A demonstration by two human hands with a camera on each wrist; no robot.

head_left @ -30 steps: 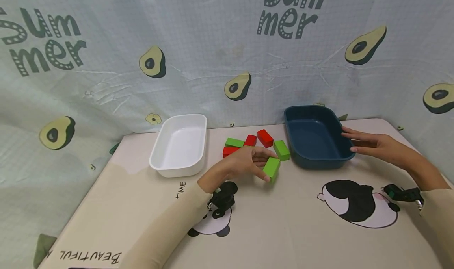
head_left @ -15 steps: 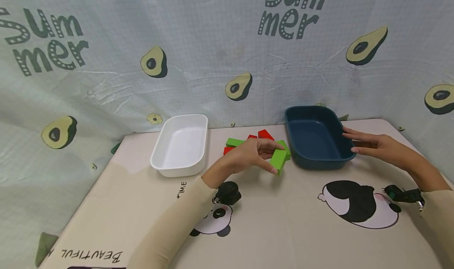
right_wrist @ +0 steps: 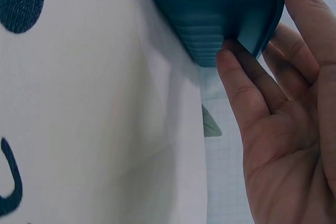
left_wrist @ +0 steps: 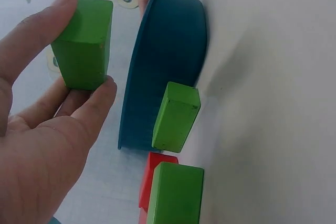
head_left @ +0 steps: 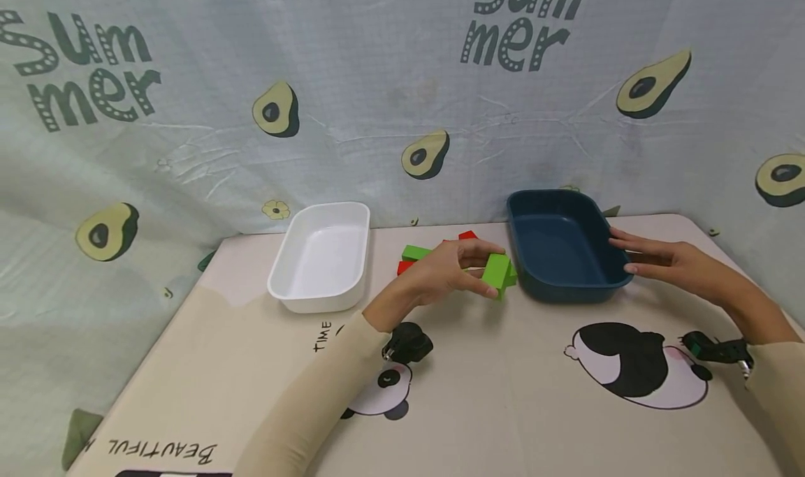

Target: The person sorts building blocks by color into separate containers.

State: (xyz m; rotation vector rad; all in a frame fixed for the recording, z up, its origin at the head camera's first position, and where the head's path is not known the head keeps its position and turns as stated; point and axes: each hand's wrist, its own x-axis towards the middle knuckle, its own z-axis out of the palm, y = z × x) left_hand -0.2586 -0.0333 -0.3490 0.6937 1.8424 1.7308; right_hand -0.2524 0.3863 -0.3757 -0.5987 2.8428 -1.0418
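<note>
My left hand (head_left: 443,274) pinches a green block (head_left: 495,271) between thumb and fingertips, held up over the table just left of the dark blue bin (head_left: 569,292). In the left wrist view the held block (left_wrist: 83,51) appears beside the bin's wall (left_wrist: 168,45). Another green block (left_wrist: 176,116) lies near that wall, mostly hidden behind the held one in the head view. My right hand (head_left: 679,267) touches the bin's right side, its fingers fairly straight. The right wrist view shows these fingers (right_wrist: 244,87) at the outer wall and rim.
Left of the blue bin stands a white bin (head_left: 317,302). Between the bins lie a green block (head_left: 415,253) and red blocks (head_left: 467,235), partly covered by my left hand. A patterned cloth (head_left: 352,100) hangs behind the table (head_left: 503,393).
My left hand has moved away from me and slightly right with the green block, closer to the blue bin. The right hand keeps its place at the bin's side.
</note>
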